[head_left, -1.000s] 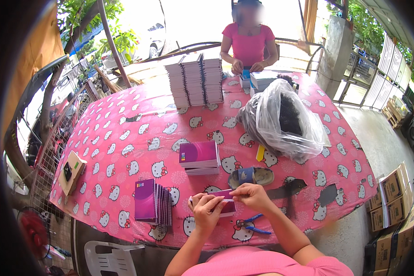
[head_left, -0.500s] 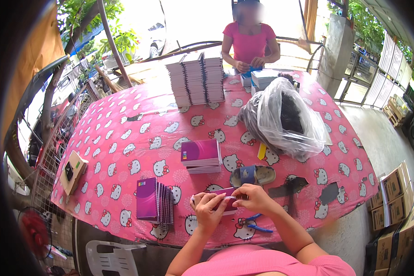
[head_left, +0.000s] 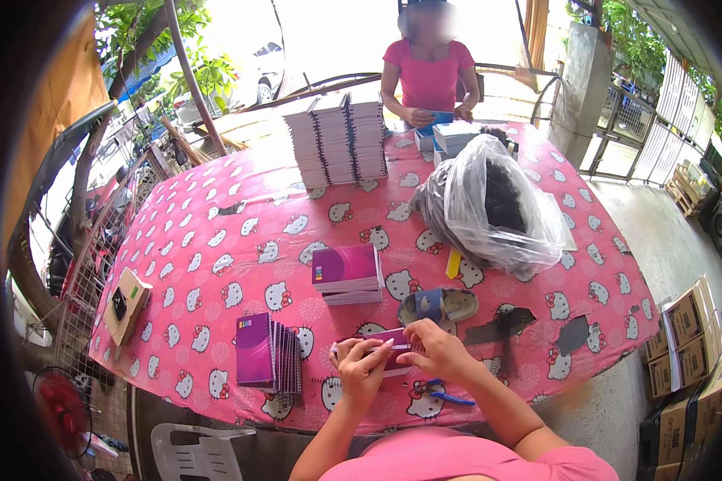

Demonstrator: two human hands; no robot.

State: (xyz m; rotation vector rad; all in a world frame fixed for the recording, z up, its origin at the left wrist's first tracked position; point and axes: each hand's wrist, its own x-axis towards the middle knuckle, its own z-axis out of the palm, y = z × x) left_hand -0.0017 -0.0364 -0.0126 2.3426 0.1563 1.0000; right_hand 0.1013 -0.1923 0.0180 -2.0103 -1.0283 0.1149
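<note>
A purple-covered notebook (head_left: 395, 338) lies low on the table in front of me. My left hand (head_left: 361, 365) is closed on its near left part, with the fingers bent over the edge. From the other side my right hand (head_left: 439, 353) pinches at the notebook's right part; whether a small piece is also between the fingers is hidden. Just below the right hand are blue-handled pliers (head_left: 451, 398), partly covered by it. To the left stands a stack of purple spiral-bound notebooks (head_left: 255, 353), and beyond my hands sits a pile of purple notebooks (head_left: 346, 268).
A blue-strapped slipper (head_left: 435, 305) and a yellow strip (head_left: 453, 264) lie beyond my hands. A clear bag of black material (head_left: 501, 204) sits at the right. Tall spiral-bound stacks (head_left: 337, 144) stand far off, near a person in pink (head_left: 429, 76). Cardboard boxes (head_left: 686, 345) line the right.
My right hand has shifted slightly along the notebook, and its fingers are bent differently. The far person's hands have moved apart, one still at a blue item. The view has tilted slightly.
</note>
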